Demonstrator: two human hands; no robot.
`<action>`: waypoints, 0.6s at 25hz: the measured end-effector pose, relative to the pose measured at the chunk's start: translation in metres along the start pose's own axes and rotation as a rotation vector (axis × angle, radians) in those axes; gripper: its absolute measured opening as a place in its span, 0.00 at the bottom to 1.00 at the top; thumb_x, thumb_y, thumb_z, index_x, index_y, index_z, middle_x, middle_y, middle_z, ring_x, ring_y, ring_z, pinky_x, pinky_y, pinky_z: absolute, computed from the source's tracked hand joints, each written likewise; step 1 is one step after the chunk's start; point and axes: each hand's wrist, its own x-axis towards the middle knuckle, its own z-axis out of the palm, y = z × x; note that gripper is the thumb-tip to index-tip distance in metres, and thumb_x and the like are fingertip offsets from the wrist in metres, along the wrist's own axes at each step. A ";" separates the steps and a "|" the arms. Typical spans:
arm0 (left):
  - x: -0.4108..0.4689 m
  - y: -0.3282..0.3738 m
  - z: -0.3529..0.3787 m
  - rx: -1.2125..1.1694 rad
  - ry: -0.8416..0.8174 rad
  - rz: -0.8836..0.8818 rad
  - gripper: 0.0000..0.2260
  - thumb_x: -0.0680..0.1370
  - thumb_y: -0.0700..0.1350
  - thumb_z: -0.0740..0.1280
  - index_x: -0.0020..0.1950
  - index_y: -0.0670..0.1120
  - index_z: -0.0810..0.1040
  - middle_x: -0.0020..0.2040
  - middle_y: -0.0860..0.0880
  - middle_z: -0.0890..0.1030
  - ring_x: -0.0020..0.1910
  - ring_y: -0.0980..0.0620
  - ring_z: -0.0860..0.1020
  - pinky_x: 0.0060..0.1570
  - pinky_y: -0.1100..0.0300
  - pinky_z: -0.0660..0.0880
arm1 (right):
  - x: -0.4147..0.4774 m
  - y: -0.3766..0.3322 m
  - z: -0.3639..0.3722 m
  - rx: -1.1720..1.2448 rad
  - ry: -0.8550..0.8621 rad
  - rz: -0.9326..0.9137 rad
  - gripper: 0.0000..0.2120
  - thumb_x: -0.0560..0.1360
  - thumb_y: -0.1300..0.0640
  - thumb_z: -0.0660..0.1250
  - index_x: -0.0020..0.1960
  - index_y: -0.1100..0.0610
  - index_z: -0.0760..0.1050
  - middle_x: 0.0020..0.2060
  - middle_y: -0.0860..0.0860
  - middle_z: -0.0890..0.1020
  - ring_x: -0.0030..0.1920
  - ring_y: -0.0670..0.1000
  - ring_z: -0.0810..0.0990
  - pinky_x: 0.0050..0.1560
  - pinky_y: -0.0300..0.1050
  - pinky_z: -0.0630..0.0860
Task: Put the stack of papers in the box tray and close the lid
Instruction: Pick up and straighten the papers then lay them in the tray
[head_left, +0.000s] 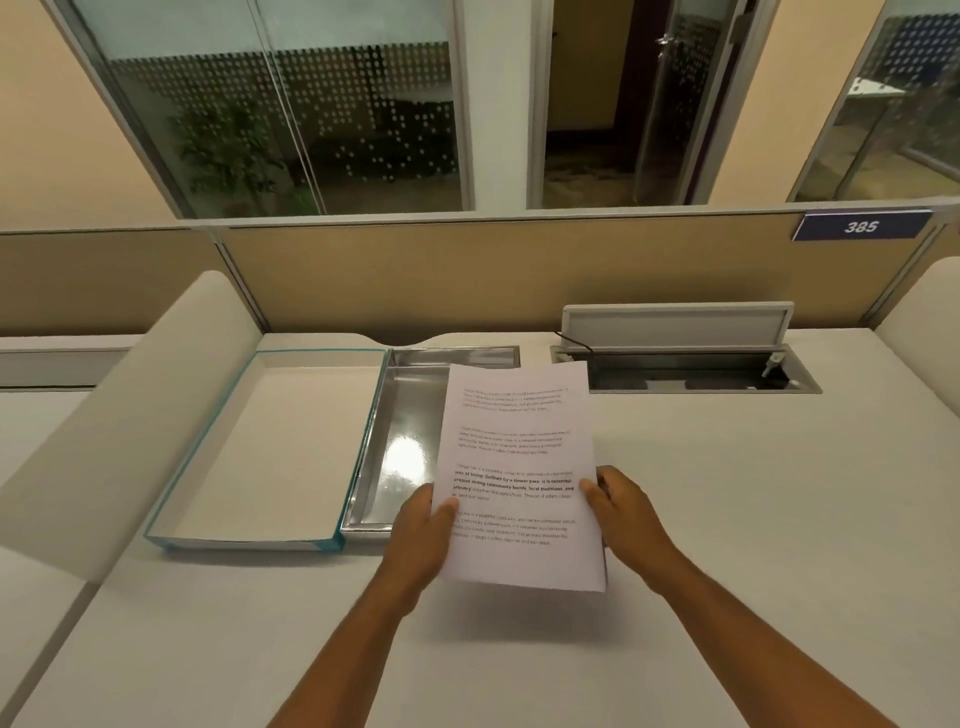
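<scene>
White printed stack of papers (519, 467) held above the table (727, 519), overlapping the silver box tray (402, 415). Left hand (423, 540) and right hand (626, 512) fingers pinch its side edges. Teal-edged lid (270, 441) lies open, touching the tray's left.

White stack of papers (519, 467) at the centre of the frame, printed with black text, some lines bold. Left of it, a shiny silver box tray (402, 441), and further left an open lid (270, 447) with a cream inside and teal edging. Off-white desk (727, 493). Tan partition (415, 270) across the middle. At upper right, a dark blue sign (860, 226) with white "385". White dot pattern on the glass (291, 114) at upper left.
</scene>
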 end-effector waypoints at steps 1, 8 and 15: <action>0.010 0.002 -0.011 0.003 0.011 -0.034 0.12 0.86 0.47 0.60 0.66 0.49 0.78 0.60 0.50 0.85 0.56 0.50 0.84 0.54 0.50 0.84 | 0.012 -0.011 0.011 0.003 -0.019 0.021 0.12 0.85 0.49 0.60 0.54 0.57 0.75 0.52 0.55 0.85 0.52 0.59 0.86 0.54 0.69 0.83; 0.103 0.008 -0.067 0.032 0.107 -0.181 0.17 0.86 0.41 0.61 0.74 0.40 0.77 0.67 0.40 0.83 0.58 0.41 0.82 0.57 0.51 0.82 | 0.103 -0.065 0.083 0.005 -0.063 0.152 0.14 0.86 0.51 0.58 0.59 0.60 0.76 0.57 0.57 0.83 0.55 0.59 0.84 0.59 0.63 0.84; 0.143 -0.029 -0.064 0.039 0.051 -0.304 0.18 0.86 0.41 0.61 0.76 0.41 0.74 0.69 0.41 0.81 0.56 0.46 0.80 0.51 0.56 0.78 | 0.149 -0.052 0.116 -0.105 -0.100 0.256 0.15 0.86 0.52 0.58 0.64 0.61 0.76 0.61 0.59 0.83 0.57 0.59 0.84 0.56 0.54 0.82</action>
